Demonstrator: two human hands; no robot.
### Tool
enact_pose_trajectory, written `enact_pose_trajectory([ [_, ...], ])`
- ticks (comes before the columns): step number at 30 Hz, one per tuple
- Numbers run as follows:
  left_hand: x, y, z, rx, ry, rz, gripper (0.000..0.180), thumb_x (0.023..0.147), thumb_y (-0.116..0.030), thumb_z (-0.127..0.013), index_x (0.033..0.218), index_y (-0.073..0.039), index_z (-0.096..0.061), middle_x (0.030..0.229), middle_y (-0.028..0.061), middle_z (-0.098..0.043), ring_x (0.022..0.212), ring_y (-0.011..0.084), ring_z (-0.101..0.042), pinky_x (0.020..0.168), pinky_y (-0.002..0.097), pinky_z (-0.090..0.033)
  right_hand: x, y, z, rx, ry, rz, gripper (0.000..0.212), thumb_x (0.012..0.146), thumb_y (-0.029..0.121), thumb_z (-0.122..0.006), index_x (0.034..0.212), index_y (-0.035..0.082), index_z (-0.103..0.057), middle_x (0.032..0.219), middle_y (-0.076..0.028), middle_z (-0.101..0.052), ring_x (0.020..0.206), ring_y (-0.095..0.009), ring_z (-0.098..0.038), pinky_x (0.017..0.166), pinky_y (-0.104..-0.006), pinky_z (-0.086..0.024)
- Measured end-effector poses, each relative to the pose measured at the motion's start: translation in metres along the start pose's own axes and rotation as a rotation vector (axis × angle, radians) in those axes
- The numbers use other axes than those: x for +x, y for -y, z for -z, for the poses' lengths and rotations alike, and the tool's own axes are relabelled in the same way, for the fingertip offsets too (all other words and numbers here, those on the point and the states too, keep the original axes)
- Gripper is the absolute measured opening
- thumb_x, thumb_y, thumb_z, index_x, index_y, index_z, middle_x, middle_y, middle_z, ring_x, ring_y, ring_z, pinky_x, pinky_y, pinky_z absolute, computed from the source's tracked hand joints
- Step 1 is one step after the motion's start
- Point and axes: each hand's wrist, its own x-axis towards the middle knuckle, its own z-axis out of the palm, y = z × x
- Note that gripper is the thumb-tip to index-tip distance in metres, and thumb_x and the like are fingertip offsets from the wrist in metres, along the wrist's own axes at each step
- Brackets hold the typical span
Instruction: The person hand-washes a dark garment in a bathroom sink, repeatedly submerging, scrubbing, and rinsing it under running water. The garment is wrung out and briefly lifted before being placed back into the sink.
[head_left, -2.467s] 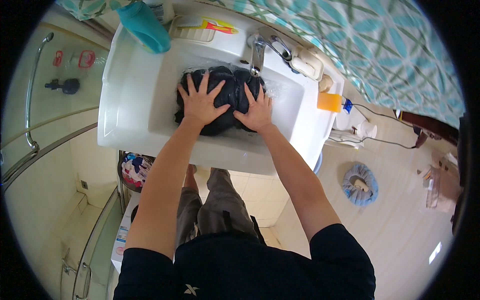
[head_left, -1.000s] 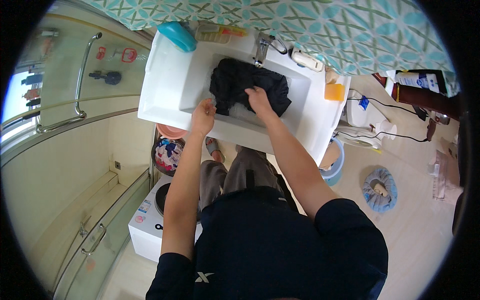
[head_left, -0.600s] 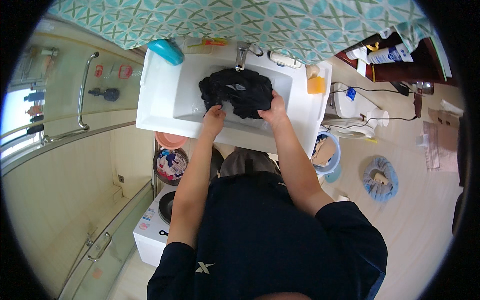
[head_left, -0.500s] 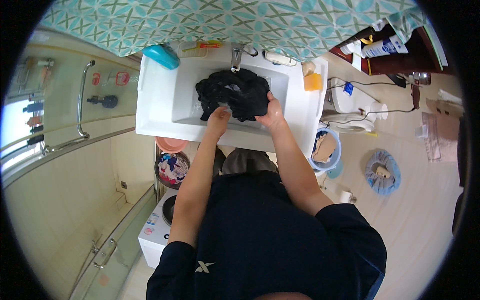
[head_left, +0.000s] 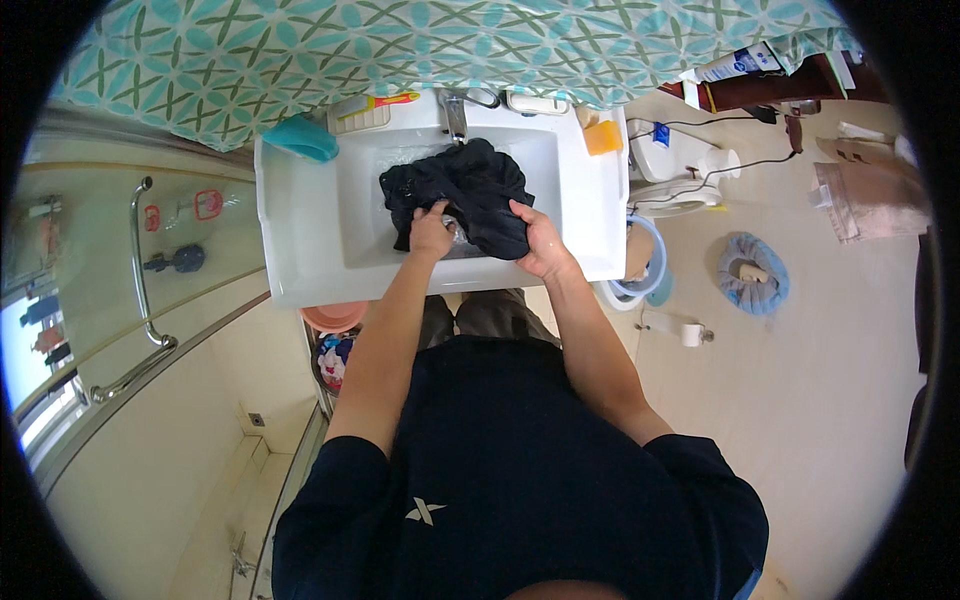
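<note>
A wet black garment [head_left: 465, 190] lies bunched in the white sink [head_left: 300, 235], below the chrome faucet [head_left: 455, 118]; its exact kind is hard to make out. My left hand [head_left: 432, 236] grips the garment's near left part, with the fingertips sunk into its folds. On the near right side, my right hand [head_left: 543, 246] has hold of the cloth's edge, thumb on top and the other fingers partly hidden underneath. A little water shows on the basin floor between my hands.
Along the sink's rim are a teal bottle [head_left: 302, 138], a soap dish with a brush [head_left: 362, 112] and an orange sponge [head_left: 603, 138]. A patterned curtain [head_left: 400, 50] hangs behind. A blue bucket [head_left: 655, 262] stands to the right, a pink basin [head_left: 335, 316] near left.
My left hand has moved further onto the garment, its fingers now pressed into the cloth. The garment's right side has shifted nearer to me. The whole view has tilted slightly.
</note>
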Motion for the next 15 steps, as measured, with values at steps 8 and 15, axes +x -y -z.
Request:
enact_pose_trajectory([
  [8, -0.007, 0.041, 0.053, 0.396, -0.055, -0.237, 0.034, 0.09, -0.025, -0.078, 0.121, -0.011, -0.076, 0.139, 0.0144, -0.062, 0.127, 0.0365, -0.06, 0.103, 0.0477, -0.055, 0.042, 0.012, 0.031, -0.632, -0.627, 0.183, 0.048, 0.099, 0.029, -0.068, 0.133, -0.004, -0.062, 0.126, -0.022, -0.071, 0.115, -0.034, -0.07, 0.103, -0.0457, -0.055],
  [15, 0.001, 0.062, 0.068, 0.386, 0.117, -0.42, 0.03, 0.089, -0.02, -0.076, 0.115, -0.005, -0.076, 0.13, 0.0122, -0.068, 0.113, 0.0322, -0.07, 0.099, 0.0435, -0.058, 0.057, -0.06, 0.02, -1.443, -1.11, 0.582, 0.05, 0.09, 0.02, -0.076, 0.137, 0.01, -0.061, 0.139, -0.023, -0.052, 0.125, -0.044, -0.057, 0.107, -0.0474, -0.051],
])
